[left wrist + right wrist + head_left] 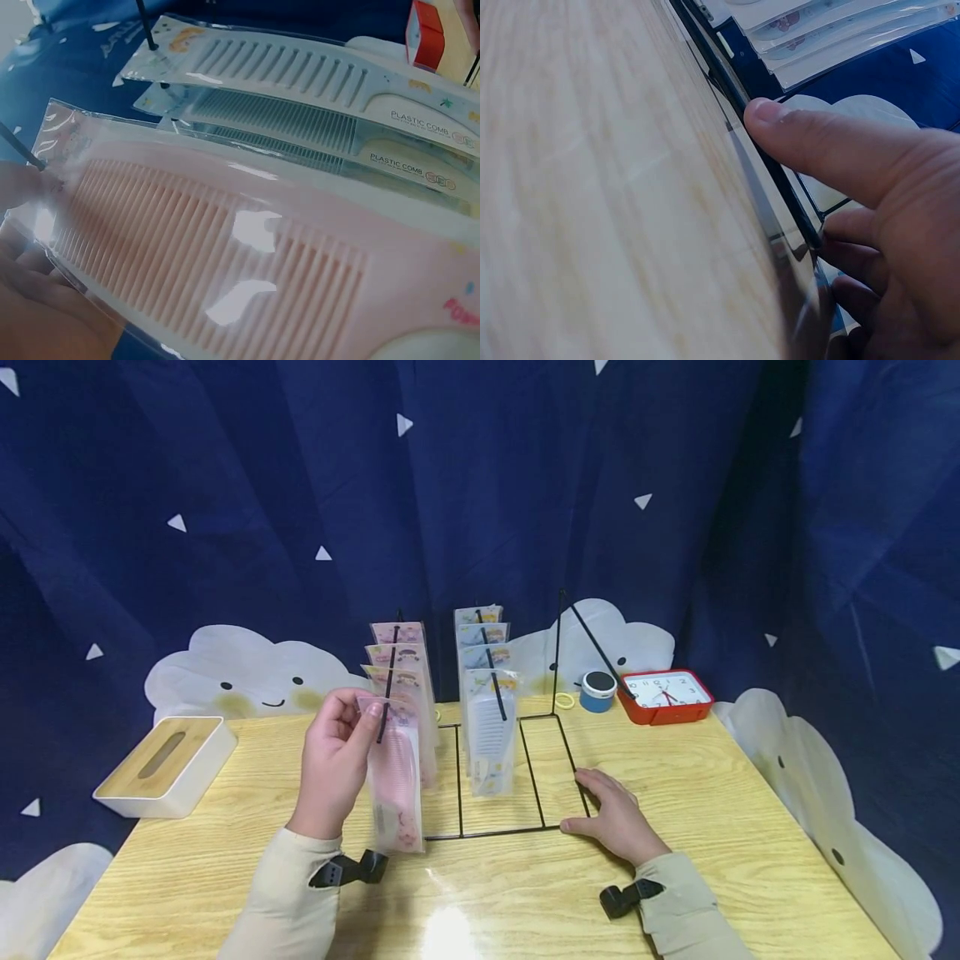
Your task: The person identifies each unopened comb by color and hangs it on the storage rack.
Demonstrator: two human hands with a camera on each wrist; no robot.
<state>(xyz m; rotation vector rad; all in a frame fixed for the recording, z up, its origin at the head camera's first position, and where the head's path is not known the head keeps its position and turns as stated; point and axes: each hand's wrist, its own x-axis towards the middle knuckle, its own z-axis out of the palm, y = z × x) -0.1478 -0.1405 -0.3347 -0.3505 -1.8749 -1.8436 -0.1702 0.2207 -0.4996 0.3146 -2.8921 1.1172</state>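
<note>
My left hand [337, 760] pinches the top of a pink comb in a clear packet [395, 781], at the front end of a black hook. More pink comb packets [405, 681] hang behind it. On the neighbouring hook hang several blue comb packets [491, 735], also seen in the left wrist view with the print "PLASTIC COMB" on a packaged comb [420, 120]. My right hand [615, 814] holds the front right corner of the black wire display rack [501, 832]. Its thumb [810, 139] lies against the front rod, with the other fingers bent at the corner.
A red clock [667, 697] leans by the rack's slanting right arm, beside a small blue speaker [597, 693]. A yellow ring [565, 701] lies near the back. To the left stands a white tissue box with a wooden lid [168, 760]. A dark blue curtain [480, 485] hangs behind.
</note>
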